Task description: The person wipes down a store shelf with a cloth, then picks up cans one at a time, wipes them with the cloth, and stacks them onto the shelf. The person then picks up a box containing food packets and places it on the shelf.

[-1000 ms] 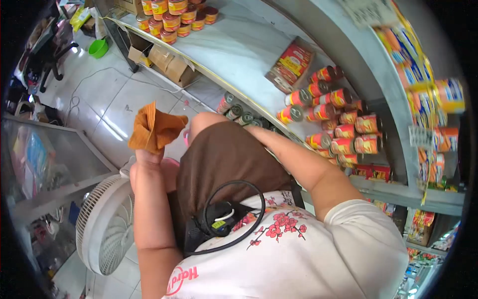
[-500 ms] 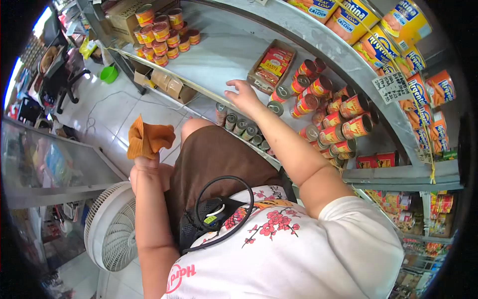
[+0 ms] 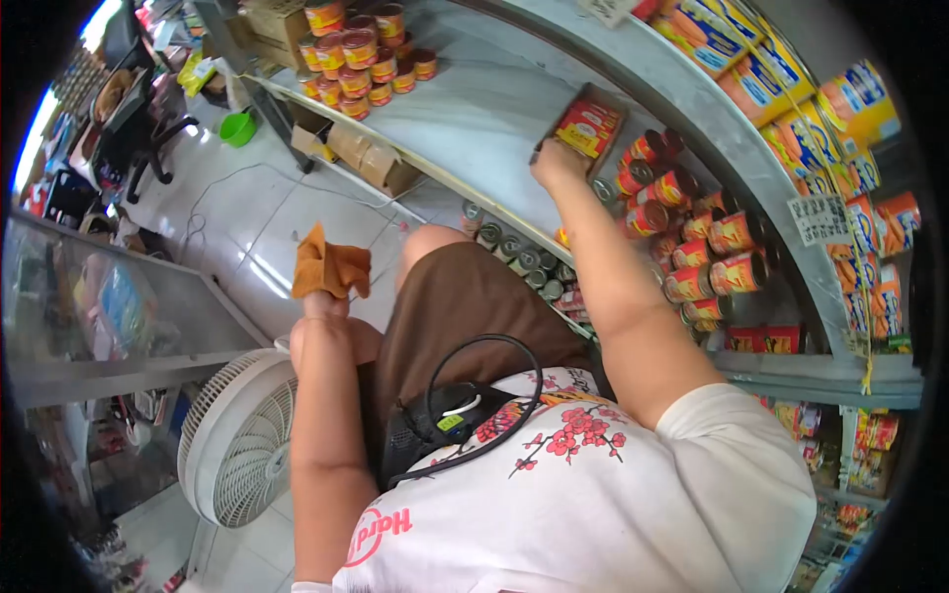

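Note:
My left hand (image 3: 324,305) is closed around an orange-brown cloth (image 3: 332,265), which is bunched up above my knee. On the shelf, my right hand (image 3: 560,166) grips the near end of a small open cardboard box (image 3: 615,107) that holds red and yellow packets (image 3: 585,127). The fingertips are partly hidden against the box. Close to the right of my right wrist stand several red cans (image 3: 647,217), stacked on the shelf.
Stacked small cans (image 3: 356,49) stand at the shelf's far left. More cans (image 3: 509,245) line the lower level by my knee. A white fan (image 3: 237,435) is at my left, and a green basin (image 3: 237,128) sits on the floor. Yellow cans (image 3: 761,84) fill the upper shelf.
My right hand has reached forward from above the shelf edge and taken hold of the packet box. The box sits slightly turned. My left hand still holds the cloth; the view has shifted.

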A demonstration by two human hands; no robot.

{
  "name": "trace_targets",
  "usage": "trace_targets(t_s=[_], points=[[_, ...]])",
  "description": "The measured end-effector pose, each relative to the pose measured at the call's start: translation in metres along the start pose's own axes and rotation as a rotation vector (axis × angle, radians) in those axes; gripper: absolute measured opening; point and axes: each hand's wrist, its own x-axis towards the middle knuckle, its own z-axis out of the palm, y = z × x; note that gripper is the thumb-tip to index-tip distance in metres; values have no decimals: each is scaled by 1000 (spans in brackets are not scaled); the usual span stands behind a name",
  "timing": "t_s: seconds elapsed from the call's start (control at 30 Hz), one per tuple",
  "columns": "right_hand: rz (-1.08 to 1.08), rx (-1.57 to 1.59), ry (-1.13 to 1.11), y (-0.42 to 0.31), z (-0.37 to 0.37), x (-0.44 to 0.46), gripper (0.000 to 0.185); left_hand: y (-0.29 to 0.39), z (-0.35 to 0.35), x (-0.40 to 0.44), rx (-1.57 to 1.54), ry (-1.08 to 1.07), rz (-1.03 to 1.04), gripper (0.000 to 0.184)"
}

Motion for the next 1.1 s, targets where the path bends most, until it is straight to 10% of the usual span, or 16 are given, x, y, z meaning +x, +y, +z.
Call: trace_targets(t_s=[0.5,0.6,0.73,0.83,1.1], points=[[-482,412,-36,-38,13,-13,40,-8,-16,3,-147,32,0,27],[-382,430,434,-33,1,-14,56,-10,-25,3,-182,24,3,27],[44,708,478,1,21,16,70,-5,-24,4,-266,172,27,28],[470,1201,-129,6,23,22,67,-4,-18,2,-296,239,20,30],[661,1309,-73,4,68,52,41,4,-31,-8,-203,98,88,29]])
